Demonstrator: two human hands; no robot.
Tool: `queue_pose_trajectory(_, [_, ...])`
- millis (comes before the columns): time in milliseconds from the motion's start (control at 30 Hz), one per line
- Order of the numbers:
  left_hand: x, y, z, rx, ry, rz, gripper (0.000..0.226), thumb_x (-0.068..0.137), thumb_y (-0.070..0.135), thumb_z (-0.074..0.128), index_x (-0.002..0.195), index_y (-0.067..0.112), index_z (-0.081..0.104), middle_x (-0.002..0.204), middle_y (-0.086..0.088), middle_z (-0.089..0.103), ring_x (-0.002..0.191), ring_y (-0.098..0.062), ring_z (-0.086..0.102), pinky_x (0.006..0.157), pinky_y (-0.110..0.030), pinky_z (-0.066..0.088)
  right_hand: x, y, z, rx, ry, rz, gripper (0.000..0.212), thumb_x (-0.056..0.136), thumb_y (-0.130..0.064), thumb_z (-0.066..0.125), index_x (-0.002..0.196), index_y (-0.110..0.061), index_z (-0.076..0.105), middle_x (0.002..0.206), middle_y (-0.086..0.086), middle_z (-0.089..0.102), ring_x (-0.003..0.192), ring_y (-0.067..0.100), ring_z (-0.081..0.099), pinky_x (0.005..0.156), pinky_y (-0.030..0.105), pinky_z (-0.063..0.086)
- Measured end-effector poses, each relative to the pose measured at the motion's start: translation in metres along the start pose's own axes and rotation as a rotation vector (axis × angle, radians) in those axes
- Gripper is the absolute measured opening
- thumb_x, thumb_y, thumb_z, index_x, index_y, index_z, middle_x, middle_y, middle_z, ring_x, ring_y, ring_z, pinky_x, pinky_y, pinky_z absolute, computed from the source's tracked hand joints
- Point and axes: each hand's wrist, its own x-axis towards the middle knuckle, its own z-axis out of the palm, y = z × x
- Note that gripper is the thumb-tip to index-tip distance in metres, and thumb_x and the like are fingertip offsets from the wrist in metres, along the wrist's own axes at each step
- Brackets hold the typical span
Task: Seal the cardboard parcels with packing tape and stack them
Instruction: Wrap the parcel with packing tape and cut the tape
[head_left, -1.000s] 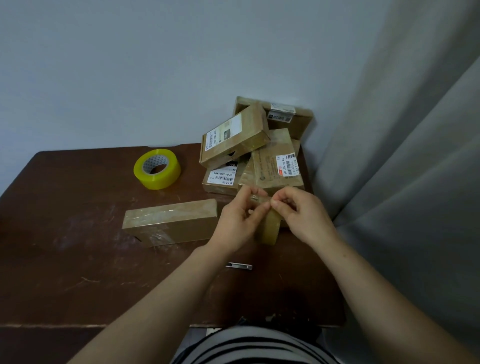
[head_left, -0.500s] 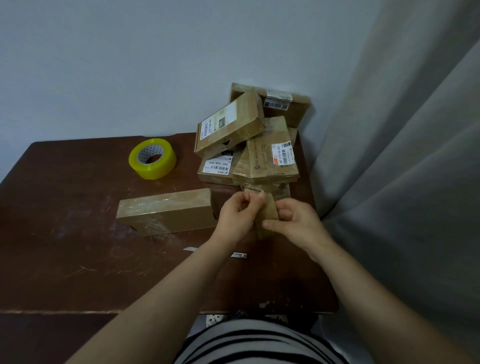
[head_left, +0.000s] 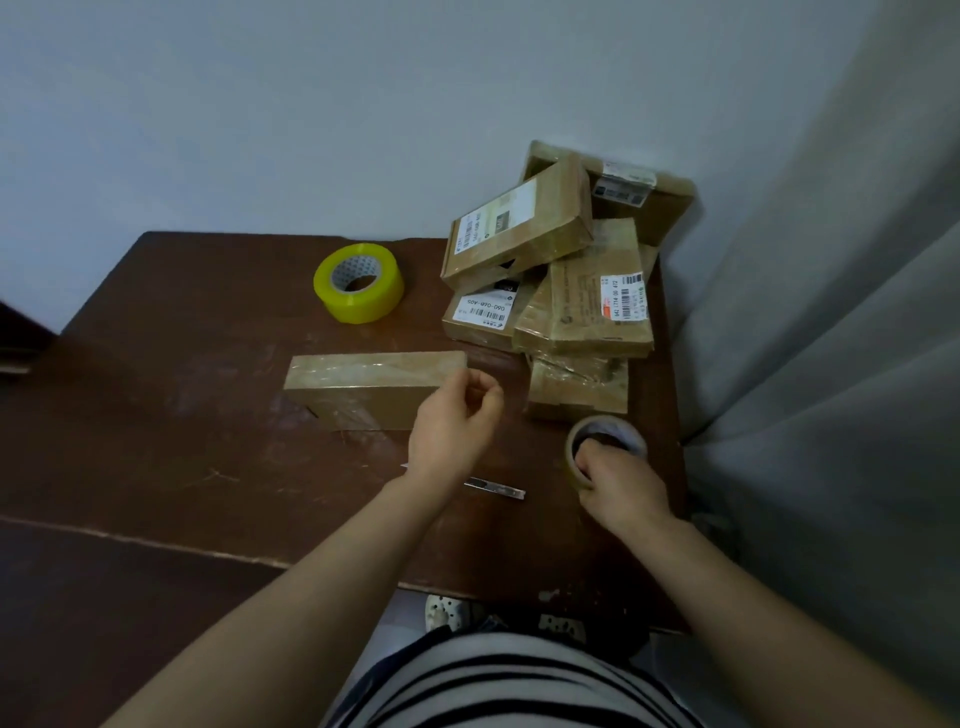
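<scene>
A long tape-wrapped cardboard parcel (head_left: 363, 387) lies in the middle of the dark wooden table (head_left: 156, 441). My left hand (head_left: 457, 431) hovers at its right end, fingers loosely curled, with nothing visible in them. My right hand (head_left: 621, 486) grips a brown packing tape roll (head_left: 618, 434) that rests on the table near the right edge, fingers hooked into its core. Just beyond the roll sits a small parcel (head_left: 576, 389). Several labelled parcels (head_left: 519, 228) are heaped in the back right corner.
A yellow tape roll (head_left: 358, 283) stands behind the long parcel. A small metal cutter (head_left: 496, 489) lies on the table between my hands. A grey curtain (head_left: 831, 364) hangs close along the table's right side, and the wall runs behind.
Both hands were together at the brown tape roll, held up in front of the pile. Now the right hand has lowered the roll onto the table and the left has let go, moving left.
</scene>
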Motion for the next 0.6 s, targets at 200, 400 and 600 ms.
queue_pose_trajectory(200, [0.007, -0.02, -0.046, 0.08, 0.25, 0.123, 0.012, 0.089, 0.017, 0.055, 0.095, 0.026, 0.06, 0.087, 0.012, 0.06, 0.076, -0.01, 0.055, 0.071, -0.034, 0.047, 0.003, -0.031, -0.025, -0.029, 0.339, -0.101, 0.036, 0.085, -0.052, 0.058, 0.109, -0.024, 0.058, 0.109, -0.003, 0.058, 0.107, 0.018, 0.054, 0.087, 0.032, 0.041])
queue_pose_trajectory(400, [0.036, -0.042, -0.085, 0.542, 0.184, 0.303, 0.061, 0.085, 0.023, 0.058, 0.142, 0.011, 0.041, 0.151, -0.006, 0.036, 0.143, -0.028, 0.022, 0.118, -0.046, 0.015, 0.044, -0.105, -0.051, 0.169, 0.257, -0.363, 0.081, 0.086, -0.041, 0.067, 0.151, -0.027, 0.021, 0.149, 0.003, 0.028, 0.136, 0.025, 0.029, 0.107, 0.042, 0.034])
queue_pose_trajectory(600, [0.058, -0.077, -0.099, 0.896, -0.197, 0.216, 0.099, 0.083, 0.043, 0.059, 0.153, 0.02, -0.007, 0.161, 0.001, -0.012, 0.147, -0.016, -0.012, 0.117, -0.039, -0.008, 0.068, -0.115, -0.039, 0.122, 0.135, -0.356, 0.07, 0.093, -0.018, 0.059, 0.151, -0.03, 0.023, 0.151, -0.003, 0.027, 0.129, 0.023, 0.042, 0.102, 0.04, 0.041])
